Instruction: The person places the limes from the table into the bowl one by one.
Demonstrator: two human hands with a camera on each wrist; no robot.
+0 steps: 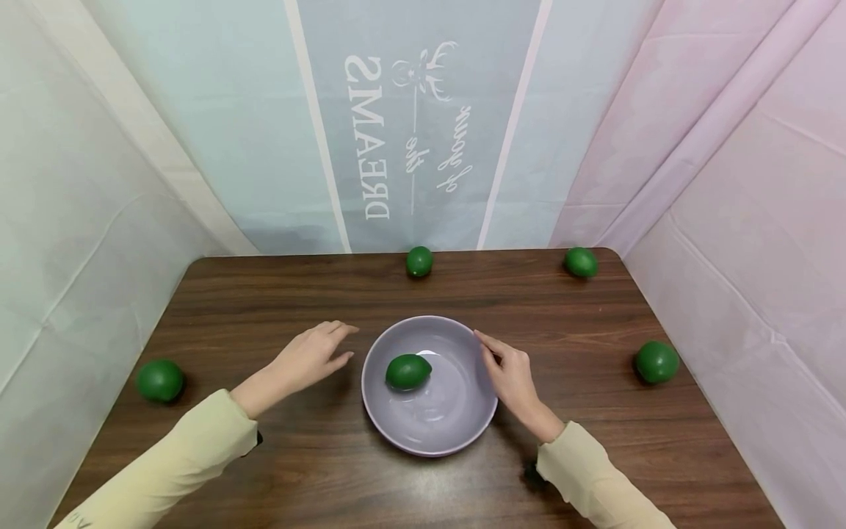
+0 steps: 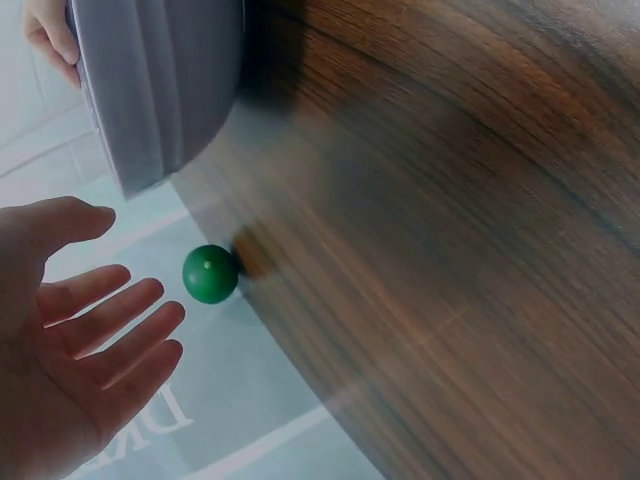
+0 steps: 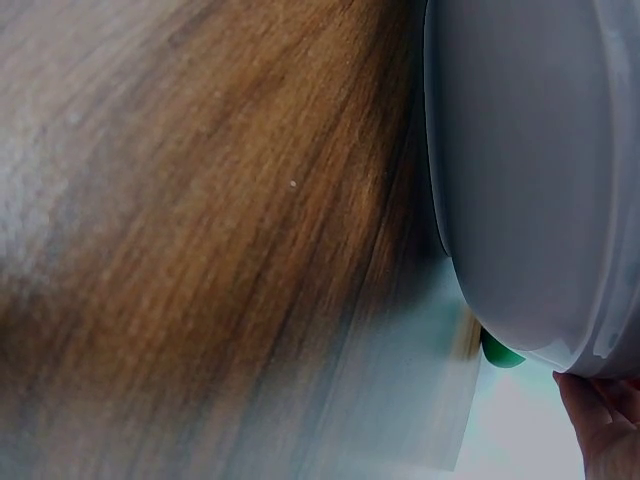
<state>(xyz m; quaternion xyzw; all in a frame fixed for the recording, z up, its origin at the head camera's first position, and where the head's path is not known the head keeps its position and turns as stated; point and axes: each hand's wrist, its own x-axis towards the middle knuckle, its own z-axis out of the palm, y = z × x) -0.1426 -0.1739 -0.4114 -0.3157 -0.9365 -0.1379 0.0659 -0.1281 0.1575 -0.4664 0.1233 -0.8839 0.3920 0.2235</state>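
Dark wood grain runs across our tabletop (image 1: 297, 477), printed cloth (image 1: 489, 125) hanging behind it. Our left hand (image 1: 311, 360) hovers just left of the grey-purple bowl (image 1: 456, 426), thumb and fingers apart, while our right hand (image 1: 514, 375) pinches the bowl's right rim. We see one green fruit (image 1: 407, 372) lying inside (four other green fruits (image 1: 419, 261) sit near the edges).

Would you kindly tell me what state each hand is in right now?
Left hand: open, holding nothing.
Right hand: holding the bowl at its rim.
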